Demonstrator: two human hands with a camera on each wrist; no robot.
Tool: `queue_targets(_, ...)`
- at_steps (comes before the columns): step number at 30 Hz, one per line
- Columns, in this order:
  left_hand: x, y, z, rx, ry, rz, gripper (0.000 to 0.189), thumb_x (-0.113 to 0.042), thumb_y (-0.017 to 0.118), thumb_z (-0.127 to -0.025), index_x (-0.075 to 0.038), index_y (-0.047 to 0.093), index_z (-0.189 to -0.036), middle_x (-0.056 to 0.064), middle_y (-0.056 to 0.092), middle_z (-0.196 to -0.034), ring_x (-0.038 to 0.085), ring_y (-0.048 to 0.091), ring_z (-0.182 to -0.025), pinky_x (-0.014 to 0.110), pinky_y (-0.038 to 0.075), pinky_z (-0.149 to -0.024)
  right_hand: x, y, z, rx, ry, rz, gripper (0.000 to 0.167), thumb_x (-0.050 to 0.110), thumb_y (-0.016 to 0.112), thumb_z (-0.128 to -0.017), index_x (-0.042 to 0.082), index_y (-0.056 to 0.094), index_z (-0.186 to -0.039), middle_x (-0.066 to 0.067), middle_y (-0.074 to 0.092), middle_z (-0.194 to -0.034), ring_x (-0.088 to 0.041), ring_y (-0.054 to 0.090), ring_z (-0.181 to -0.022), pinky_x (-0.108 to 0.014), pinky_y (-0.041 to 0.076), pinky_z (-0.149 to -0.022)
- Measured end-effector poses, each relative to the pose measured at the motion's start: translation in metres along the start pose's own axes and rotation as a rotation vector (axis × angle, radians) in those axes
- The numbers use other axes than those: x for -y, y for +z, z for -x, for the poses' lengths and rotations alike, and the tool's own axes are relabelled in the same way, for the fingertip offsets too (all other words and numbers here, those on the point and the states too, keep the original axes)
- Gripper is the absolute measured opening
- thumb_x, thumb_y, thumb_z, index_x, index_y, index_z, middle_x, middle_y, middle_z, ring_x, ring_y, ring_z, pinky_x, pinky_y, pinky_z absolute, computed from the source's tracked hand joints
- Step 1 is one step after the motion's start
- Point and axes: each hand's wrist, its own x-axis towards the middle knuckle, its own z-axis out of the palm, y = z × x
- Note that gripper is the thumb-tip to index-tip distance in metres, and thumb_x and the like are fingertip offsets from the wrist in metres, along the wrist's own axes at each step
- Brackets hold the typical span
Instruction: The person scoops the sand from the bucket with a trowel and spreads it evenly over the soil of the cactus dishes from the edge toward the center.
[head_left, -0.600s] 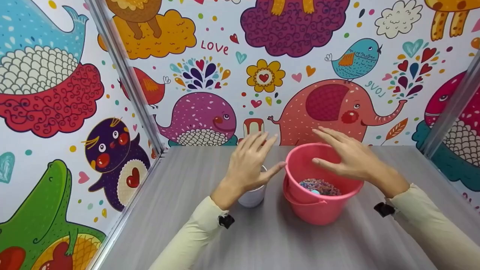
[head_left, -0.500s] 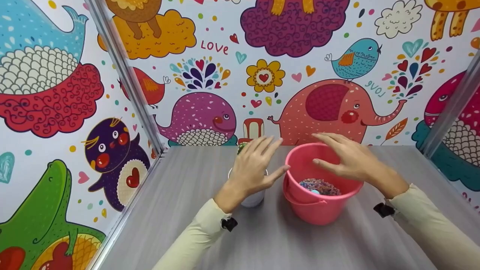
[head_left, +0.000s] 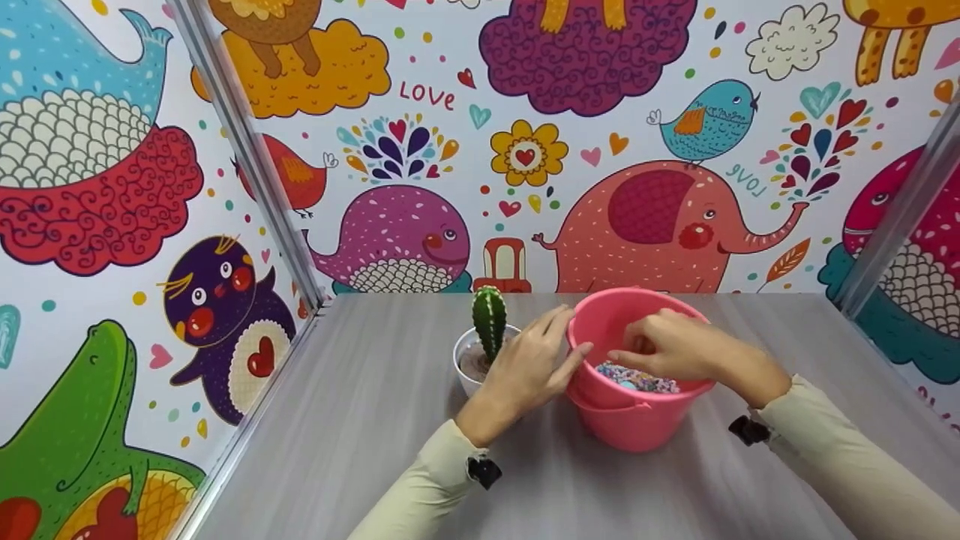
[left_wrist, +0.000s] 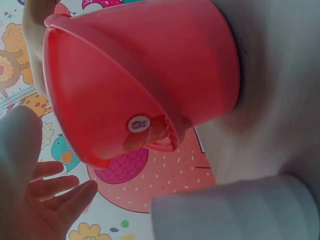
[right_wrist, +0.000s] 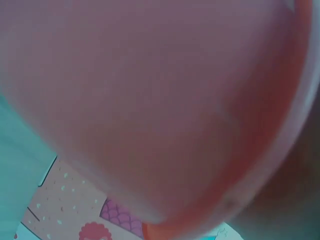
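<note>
A pink bucket (head_left: 630, 420) stands on the table with small multicoloured bits (head_left: 652, 382) inside, a pale blue round piece (head_left: 628, 385) among them. My right hand (head_left: 675, 346) reaches over its right rim, fingers bent down into the bucket; whether the fingertips hold anything is hidden. Left of the bucket, my left hand (head_left: 529, 367) hovers, its thumb overlapping the rim in the head view. The left wrist view shows its loose fingers (left_wrist: 60, 192) apart from the bucket. Partly behind that hand is a green cactus (head_left: 489, 319) in a white pot (head_left: 463, 367).
The grey table (head_left: 360, 420) runs back to a wall (head_left: 420, 45) printed with cartoon animals. Printed side panels flank it, with metal posts (head_left: 255, 150) at the corners. The bucket's handle (head_left: 607, 403) hangs down at its front.
My right hand has lowered into the bucket and its fingers have bent. My left hand has moved right and down, bringing the cactus and pot into sight.
</note>
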Motion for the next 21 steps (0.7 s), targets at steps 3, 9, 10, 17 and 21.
queue_targets(3, -0.001, 0.009, 0.002, 0.0, -0.023, 0.092, 0.059, -0.051, 0.052, -0.112, -0.006, 0.058, -0.149, 0.008, 0.067, -0.142, 0.018, 0.074, -0.122, 0.029, 0.062, -0.102, 0.004, 0.006, -0.003, 0.035, -0.003, -0.021, 0.036, 0.052, 0.074, -0.1, 0.018, 0.085, -0.095, 0.014, 0.061, -0.06, -0.003, 0.055, -0.05, -0.018, 0.053, -0.056)
queue_targets(9, -0.006, 0.023, 0.003, -0.044, -0.075, 0.227, 0.041, -0.035, 0.053, -0.114, -0.002, 0.061, -0.137, 0.005, 0.069, -0.115, 0.014, 0.072, -0.101, 0.023, 0.064, -0.087, 0.009, 0.016, -0.008, 0.115, 0.011, -0.054, 0.03, 0.048, 0.072, -0.102, 0.022, 0.085, -0.094, 0.013, 0.064, -0.061, -0.005, 0.058, -0.05, -0.019, 0.054, -0.056)
queue_targets(10, -0.007, 0.025, 0.003, -0.059, -0.087, 0.235, 0.038, -0.03, 0.054, -0.113, -0.002, 0.061, -0.137, 0.005, 0.069, -0.111, 0.014, 0.072, -0.098, 0.022, 0.064, -0.084, 0.009, 0.017, -0.009, 0.135, 0.016, -0.061, 0.028, 0.046, 0.071, -0.103, 0.023, 0.084, -0.092, 0.013, 0.065, -0.062, -0.005, 0.059, -0.051, -0.019, 0.053, -0.056)
queue_targets(17, -0.008, 0.037, 0.001, -0.142, -0.144, 0.324, 0.02, -0.014, 0.061, -0.102, -0.006, 0.062, -0.12, 0.003, 0.065, -0.097, 0.01, 0.064, -0.084, 0.013, 0.056, -0.073, 0.006, 0.015, -0.013, 0.282, 0.022, -0.097, 0.028, 0.037, 0.064, -0.104, 0.027, 0.075, -0.08, 0.013, 0.063, -0.064, -0.005, 0.056, -0.054, -0.023, 0.049, -0.056)
queue_targets(21, -0.006, 0.042, 0.002, -0.155, -0.153, 0.398, 0.017, -0.013, 0.062, -0.101, -0.009, 0.06, -0.117, 0.002, 0.063, -0.092, 0.008, 0.061, -0.082, 0.011, 0.053, -0.071, 0.004, 0.007, -0.012, 0.366, 0.081, -0.101, 0.021, 0.038, 0.066, -0.101, 0.025, 0.08, -0.093, 0.011, 0.068, -0.072, -0.007, 0.062, -0.062, -0.026, 0.052, -0.061)
